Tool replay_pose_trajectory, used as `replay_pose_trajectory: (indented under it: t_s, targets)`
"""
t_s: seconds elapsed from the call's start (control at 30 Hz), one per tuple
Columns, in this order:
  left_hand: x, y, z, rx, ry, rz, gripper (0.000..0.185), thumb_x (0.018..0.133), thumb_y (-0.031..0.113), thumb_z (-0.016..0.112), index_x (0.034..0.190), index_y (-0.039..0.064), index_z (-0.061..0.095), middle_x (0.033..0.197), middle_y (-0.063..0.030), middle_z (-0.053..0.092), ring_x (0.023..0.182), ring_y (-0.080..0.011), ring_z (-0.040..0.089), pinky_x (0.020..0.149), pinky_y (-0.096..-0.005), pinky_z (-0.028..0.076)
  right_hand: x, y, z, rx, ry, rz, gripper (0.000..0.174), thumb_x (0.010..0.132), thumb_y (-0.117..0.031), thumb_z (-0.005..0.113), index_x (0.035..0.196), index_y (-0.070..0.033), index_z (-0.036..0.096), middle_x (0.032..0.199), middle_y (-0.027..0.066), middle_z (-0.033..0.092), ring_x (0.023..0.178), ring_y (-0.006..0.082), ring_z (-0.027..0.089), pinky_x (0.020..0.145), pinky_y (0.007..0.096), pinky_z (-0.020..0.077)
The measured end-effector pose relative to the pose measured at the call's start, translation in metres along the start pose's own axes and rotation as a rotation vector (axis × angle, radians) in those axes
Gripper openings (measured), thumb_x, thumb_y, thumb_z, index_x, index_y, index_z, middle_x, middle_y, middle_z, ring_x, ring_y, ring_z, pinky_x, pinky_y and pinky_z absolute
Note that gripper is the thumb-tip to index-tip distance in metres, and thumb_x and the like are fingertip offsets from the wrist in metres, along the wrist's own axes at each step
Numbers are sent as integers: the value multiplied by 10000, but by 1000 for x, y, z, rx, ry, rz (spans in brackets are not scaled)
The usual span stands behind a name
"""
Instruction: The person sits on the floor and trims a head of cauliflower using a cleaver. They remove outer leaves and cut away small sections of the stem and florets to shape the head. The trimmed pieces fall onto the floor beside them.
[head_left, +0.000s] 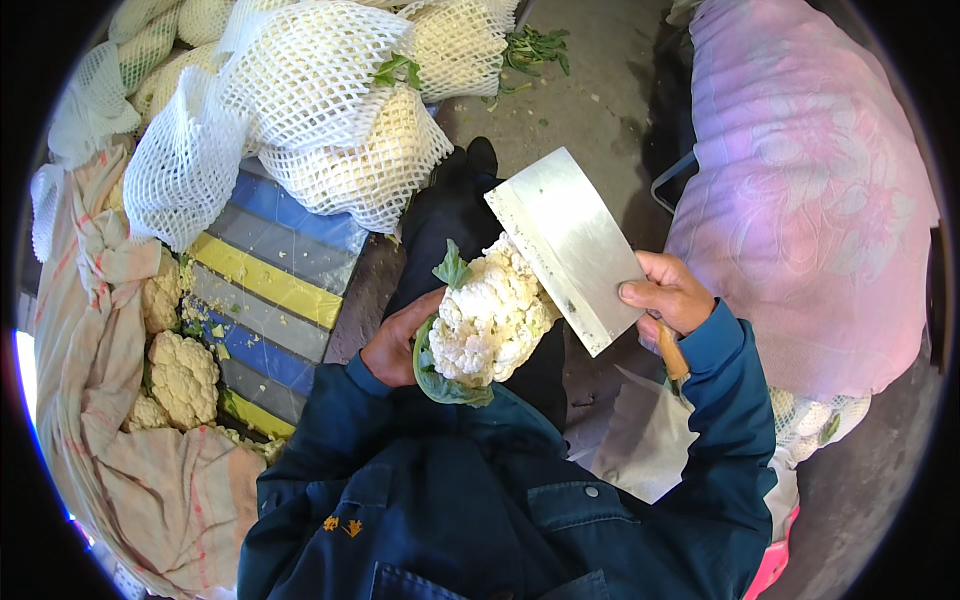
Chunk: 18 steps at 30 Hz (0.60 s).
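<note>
My left hand (401, 337) holds a head of cauliflower (491, 322) from its left side, in front of my lap. A few green leaves (454, 390) still cling around its base, and a small one stands up at the top left. In my right hand (670, 296) is a cleaver (566, 244) with a broad metal blade and a wooden handle (671, 352). Its blade edge lies close against the right side of the cauliflower; whether it touches cannot be told. My left fingers are mostly hidden behind the head.
Cauliflowers in white foam netting (315, 75) are piled at the upper left on a striped table (277, 277) strewn with crumbs. Loose cauliflowers (184, 379) sit beside a beige cloth (82, 360). A pink floral cloth (810, 210) covers a bulky stack at right. Leaves (536, 51) litter the floor.
</note>
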<state>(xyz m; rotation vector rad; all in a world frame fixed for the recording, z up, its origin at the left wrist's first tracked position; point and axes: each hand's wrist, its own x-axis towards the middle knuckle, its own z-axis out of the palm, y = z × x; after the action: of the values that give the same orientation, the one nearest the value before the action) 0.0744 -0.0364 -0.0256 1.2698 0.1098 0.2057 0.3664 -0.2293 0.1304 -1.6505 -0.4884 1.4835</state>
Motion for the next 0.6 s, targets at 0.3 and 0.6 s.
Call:
replay_pose_trajectory:
  t_s: [0.3, 0.6]
  targets:
    - [-1, -8, 3, -126, 24, -1, 857, 766, 60, 844, 1485, 3, 382, 1486, -141, 458, 1380, -247, 429, 1154, -383, 310, -7, -8, -6, -84, -31, -12, 275, 934, -198, 644, 1108, 16, 641, 753, 22, 626, 466, 54, 483, 429, 221, 376]
    - [0, 2, 3, -26, 12, 13, 863, 752, 58, 855, 1478, -1, 391, 1476, -141, 471, 1378, -250, 433, 1151, -382, 315, -17, -23, -9, -211, -58, 64, 320, 926, -171, 627, 1176, 28, 609, 789, 1, 613, 480, 27, 459, 454, 187, 373]
